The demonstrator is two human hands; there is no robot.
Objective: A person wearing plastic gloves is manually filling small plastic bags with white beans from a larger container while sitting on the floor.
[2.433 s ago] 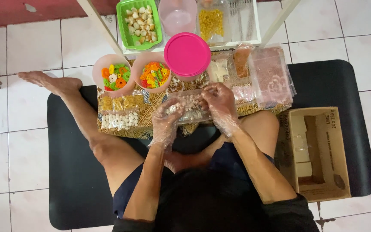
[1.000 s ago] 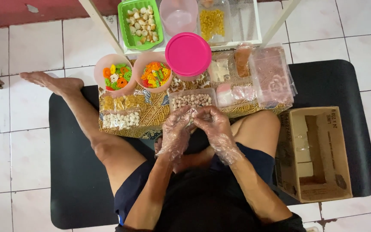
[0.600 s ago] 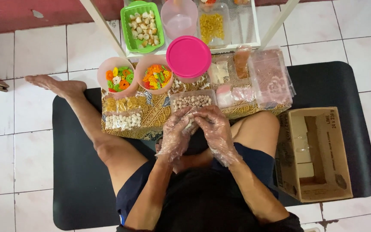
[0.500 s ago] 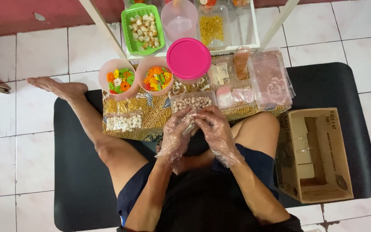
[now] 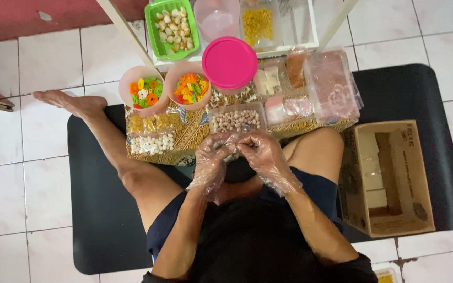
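Note:
Both of my hands wear clear plastic gloves and meet over my lap. My left hand (image 5: 212, 159) and my right hand (image 5: 262, 156) pinch a small clear plastic bag (image 5: 233, 148) between their fingertips; what it holds is hard to make out. Just beyond the hands, a clear rectangular tub (image 5: 236, 119) of small pale round snacks rests on a patterned batik cloth (image 5: 192, 133).
On the cloth stand two pink bowls of coloured crackers (image 5: 141, 93) (image 5: 188, 89), a pink-lidded tub (image 5: 229, 59), sealed snack packets (image 5: 152, 142) and clear bags (image 5: 331, 86). A green basket (image 5: 170, 27) sits on a white rack behind. An open cardboard box (image 5: 389, 178) lies at my right.
The tub of round snacks went from my hands to the cloth. My hands drew back toward my lap and now work a small bag together.

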